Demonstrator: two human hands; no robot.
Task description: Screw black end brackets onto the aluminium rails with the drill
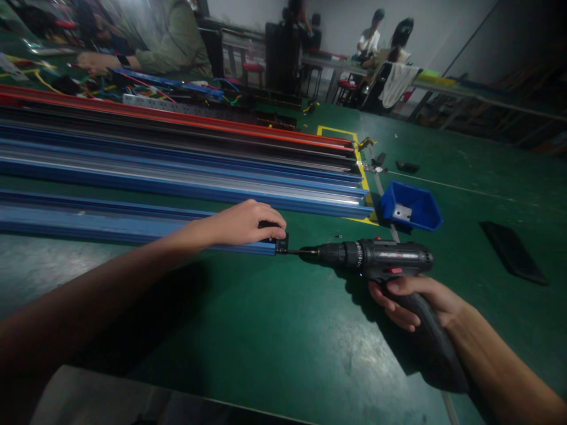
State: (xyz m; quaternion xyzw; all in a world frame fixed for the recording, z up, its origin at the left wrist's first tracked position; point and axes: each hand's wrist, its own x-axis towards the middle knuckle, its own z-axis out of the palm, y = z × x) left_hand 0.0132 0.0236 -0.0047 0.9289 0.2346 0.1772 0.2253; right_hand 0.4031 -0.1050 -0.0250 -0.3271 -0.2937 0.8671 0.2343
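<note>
My right hand [411,301] is wrapped round the grip of a black cordless drill [385,257], which points left. Its long thin bit reaches the end of a blue metal profile [133,227] lying on the green table. At that end sits a small black end plate [282,243] with holes. My left hand [248,223] presses on the profile's end, with thumb and fingers closed around the end plate. Whether the bit's tip sits in a screw is too small to tell.
Several blue, black and red profiles [199,168] lie side by side beyond my left hand. A blue bin [414,206] with a metal plate stands behind the drill. At right lies a dark flat object [514,252]. A co-worker's sleeve [177,41] and wires [146,88] are across the table.
</note>
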